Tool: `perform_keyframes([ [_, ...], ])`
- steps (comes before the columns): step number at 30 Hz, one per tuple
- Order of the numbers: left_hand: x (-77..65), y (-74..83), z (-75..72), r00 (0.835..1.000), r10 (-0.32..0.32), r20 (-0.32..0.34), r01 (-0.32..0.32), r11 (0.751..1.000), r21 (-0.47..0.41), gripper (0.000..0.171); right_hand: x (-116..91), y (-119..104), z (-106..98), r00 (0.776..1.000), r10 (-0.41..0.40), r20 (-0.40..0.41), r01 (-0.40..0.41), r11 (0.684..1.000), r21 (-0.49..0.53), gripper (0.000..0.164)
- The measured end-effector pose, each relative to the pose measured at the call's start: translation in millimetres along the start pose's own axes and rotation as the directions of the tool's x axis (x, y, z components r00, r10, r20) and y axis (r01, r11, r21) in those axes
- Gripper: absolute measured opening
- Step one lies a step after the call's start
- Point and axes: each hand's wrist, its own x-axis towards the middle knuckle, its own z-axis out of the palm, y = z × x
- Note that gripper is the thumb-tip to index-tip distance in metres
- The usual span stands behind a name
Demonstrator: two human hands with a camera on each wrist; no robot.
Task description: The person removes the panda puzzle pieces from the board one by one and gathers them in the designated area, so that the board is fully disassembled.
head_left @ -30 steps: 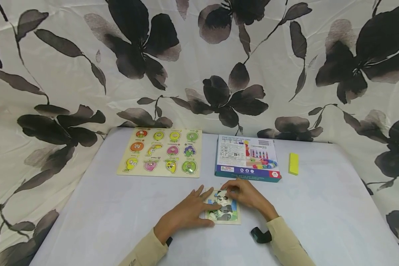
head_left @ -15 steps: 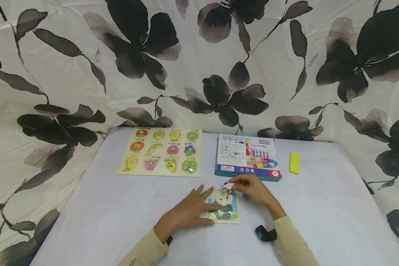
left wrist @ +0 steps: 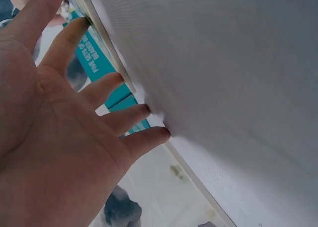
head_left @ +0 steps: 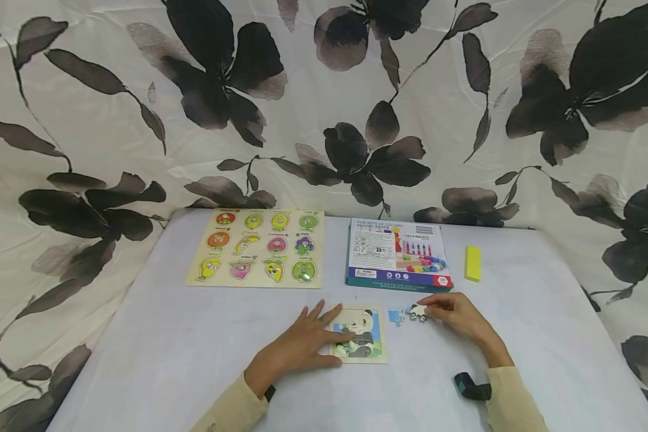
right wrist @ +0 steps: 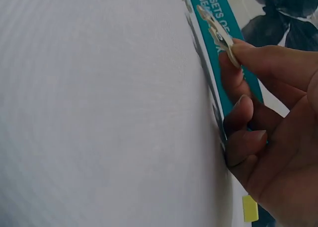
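Note:
A small panda jigsaw puzzle in a pale wooden frame lies on the table. Spread fingers of my left hand rest on its left side. Between thumb and forefinger, my right hand pinches a puzzle piece with the panda's face, to the right of the frame. In the right wrist view that puzzle piece is seen edge-on, raised off the cloth. A blue puzzle piece lies between the frame and the pinched piece. Pale bare backing shows in the puzzle's upper part.
Behind the hands lie a wooden fruit board at left and a flat bead-toy box at right. A yellow block sits right of the box. A floral curtain hangs behind the white table.
My right hand has lifted the panda-face piece out of the puzzle and carried it to the right, beside the blue piece. The left hand stays on the frame.

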Motion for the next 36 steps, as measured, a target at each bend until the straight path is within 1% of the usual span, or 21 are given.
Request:
perform_keyframes([
  [3, -1.2, -1.0, -0.1, 1.0, -0.001, 0.002, 0.001, 1.0, -0.004, 0.055, -1.4, 0.2, 0.1, 1.0, 0.0, -0.002, 0.0, 0.999, -0.045, 0.023],
  [8, -3.2, -2.3, -0.5, 1.0, -0.002, 0.007, 0.002, 1.0, -0.009, 0.055, -1.1, 0.4, 4.2, 0.999, -0.029, -0.017, 0.026, 0.988, -0.154, 0.021],
  [10, -3.6, -2.9, -0.5, 1.0, -0.003, 0.008, 0.003, 1.0, -0.013, 0.055, -1.0, 0.1, 4.8, 0.999, -0.041, -0.02, 0.036, 0.985, -0.171, 0.021],
  [14, -4.0, -3.8, -0.4, 1.0, -0.005, 0.009, 0.005, 1.0, -0.02, 0.056, -1.2, -0.7, 6.0, 0.998, -0.047, -0.048, 0.037, 0.98, -0.193, 0.02],
  [18, -4.5, -3.6, 0.3, 1.0, -0.002, 0.009, 0.002, 1.0, -0.023, 0.057, -1.7, -6.1, 10.4, 0.994, -0.054, -0.094, 0.036, 0.982, -0.186, 0.019],
  [20, -4.8, -3.1, 0.6, 1.0, -0.001, 0.008, 0.002, 1.0, -0.028, 0.057, -0.4, -12.1, 16.0, 0.99, -0.076, -0.117, 0.056, 0.984, -0.169, 0.017],
  [22, -4.6, -2.4, 0.6, 1.0, 0.001, 0.007, -0.001, 1.0, -0.028, 0.058, 2.9, -19.7, 23.4, 0.984, -0.125, -0.126, 0.106, 0.983, -0.152, 0.016],
  [24, -3.8, -2.1, 1.2, 1.0, 0.003, 0.005, -0.003, 1.0, -0.02, 0.058, 8.1, -27.6, 33.4, 0.975, -0.188, -0.117, 0.169, 0.974, -0.152, 0.016],
  [27, -2.3, -1.9, 2.3, 1.0, 0.004, 0.0, -0.004, 1.0, 0.004, 0.058, 17.5, -37.9, 49.8, 0.959, -0.277, -0.064, 0.263, 0.948, -0.178, 0.016],
  [32, -0.3, -2.2, 3.6, 1.0, -0.005, 0.007, 0.005, 0.999, 0.035, 0.057, 27.8, -48.4, 72.6, 0.942, -0.335, 0.024, 0.331, 0.915, -0.232, 0.014],
  [36, -0.1, -2.3, 2.3, 1.0, -0.01, 0.007, 0.009, 0.999, 0.044, 0.056, 30.3, -52.4, 82.7, 0.928, -0.368, 0.059, 0.369, 0.885, -0.284, 0.013],
])
